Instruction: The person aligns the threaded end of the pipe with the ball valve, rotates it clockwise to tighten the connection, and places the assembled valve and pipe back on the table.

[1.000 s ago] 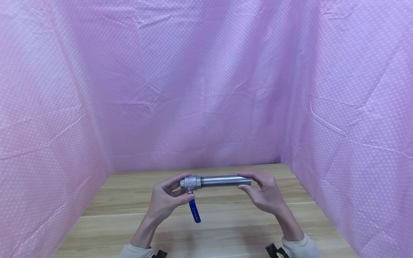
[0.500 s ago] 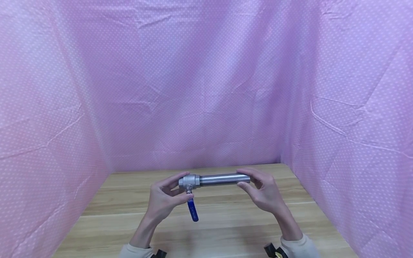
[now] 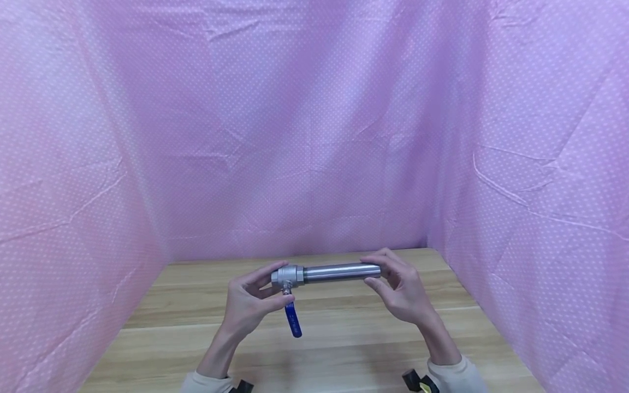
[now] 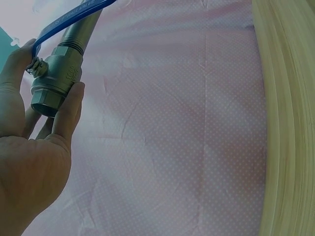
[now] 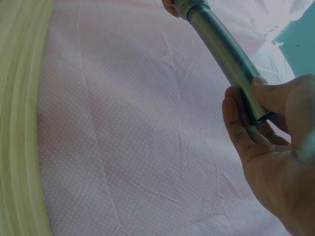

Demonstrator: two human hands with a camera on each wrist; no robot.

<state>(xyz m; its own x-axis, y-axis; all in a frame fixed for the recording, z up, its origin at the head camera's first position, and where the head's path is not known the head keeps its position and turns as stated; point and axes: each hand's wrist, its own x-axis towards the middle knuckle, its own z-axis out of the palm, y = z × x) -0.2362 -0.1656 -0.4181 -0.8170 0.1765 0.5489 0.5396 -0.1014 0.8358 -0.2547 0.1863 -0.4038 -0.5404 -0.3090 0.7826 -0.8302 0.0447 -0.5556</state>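
A silver ball valve (image 3: 290, 275) with a blue lever handle (image 3: 293, 320) is joined to a straight steel pipe (image 3: 339, 272). My left hand (image 3: 248, 300) grips the valve body, thumb by the handle's base and fingers along the far side. At the pipe's free end, my right hand (image 3: 405, 292) holds it between thumb and fingers. The pair is held roughly level, pipe to the right, lever slanting down toward me. In the left wrist view, threads (image 4: 73, 43) show where the pipe enters the valve (image 4: 56, 73). The right wrist view shows the pipe's open end (image 5: 263, 118) inside the fingers.
A light wooden tabletop (image 3: 324, 349) lies beneath both hands. Pink dotted cloth (image 3: 304, 136) hangs at the back and along both sides. Black wrist-worn gear (image 3: 420, 381) shows at the cuffs.
Valve and pipe have shifted slightly left and up, both hands moving with them. My right hand's fingers have lifted and rearranged on the pipe's end.
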